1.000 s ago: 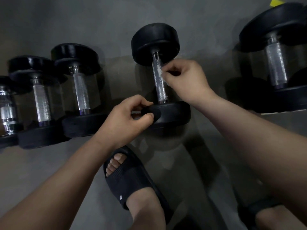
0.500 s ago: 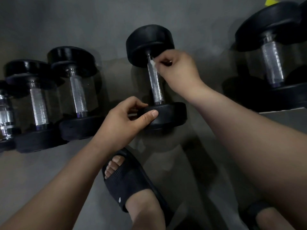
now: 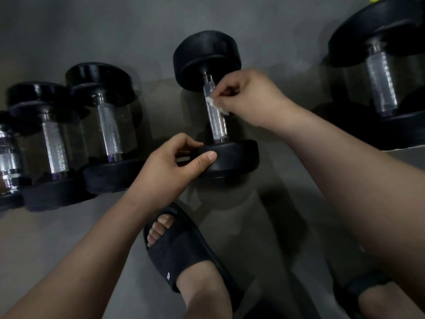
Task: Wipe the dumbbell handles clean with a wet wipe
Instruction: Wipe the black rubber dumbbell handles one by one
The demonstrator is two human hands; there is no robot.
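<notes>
A black dumbbell lies on the grey floor at centre, its knurled chrome handle [image 3: 217, 125] running between a far head [image 3: 207, 58] and a near head [image 3: 232, 158]. My right hand [image 3: 250, 97] pinches a small white wet wipe [image 3: 215, 104] against the upper part of that handle. My left hand [image 3: 174, 162] grips the left edge of the near head, thumb on its rim.
Two more dumbbells [image 3: 110, 130] [image 3: 53, 148] lie in a row to the left, with a third [image 3: 9, 157] cut off at the frame edge. A larger dumbbell [image 3: 381, 84] lies at the right. My feet in black slides [image 3: 181, 252] stand just below.
My right hand slid the wipe up to the top of the handle, then back down a little. My left hand kept its grip on the near head.
</notes>
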